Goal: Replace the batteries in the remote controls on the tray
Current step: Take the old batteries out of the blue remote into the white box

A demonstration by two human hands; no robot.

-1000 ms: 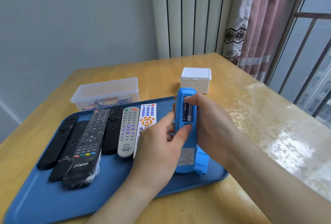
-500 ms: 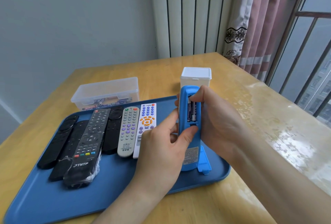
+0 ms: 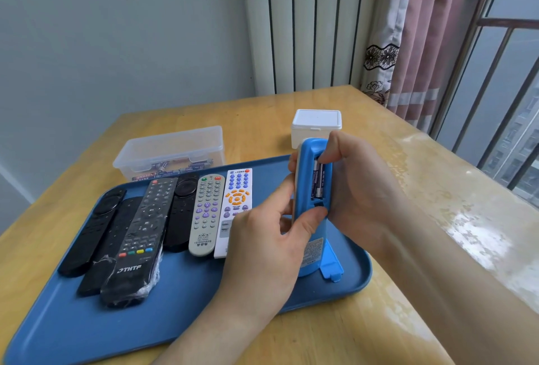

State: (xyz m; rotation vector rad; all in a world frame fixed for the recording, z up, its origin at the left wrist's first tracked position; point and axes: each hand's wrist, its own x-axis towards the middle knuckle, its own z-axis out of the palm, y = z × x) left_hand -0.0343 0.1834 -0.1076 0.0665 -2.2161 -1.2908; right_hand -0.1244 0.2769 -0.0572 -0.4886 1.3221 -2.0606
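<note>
A blue remote (image 3: 306, 178) stands almost upright on the blue tray (image 3: 186, 306), its back facing me and its battery bay open. Two batteries (image 3: 318, 181) sit in the bay. My left hand (image 3: 262, 248) grips the remote from the left, thumb on its back just below the bay. My right hand (image 3: 358, 189) holds it from the right, with a fingertip at the top end of the batteries. The loose blue battery cover (image 3: 332, 265) lies on the tray beside the remote's base.
Several remotes lie side by side on the tray's left half: black ones (image 3: 137, 236), a grey one (image 3: 207, 213), a white one (image 3: 236, 204). Behind the tray stand a clear box of batteries (image 3: 172, 151) and a white lidded box (image 3: 316, 125). The wooden table's edge runs right.
The blue remote has tilted a little more upright and shifted slightly right. My right fingertip has stayed at the top of the batteries; my left thumb remains below the bay.
</note>
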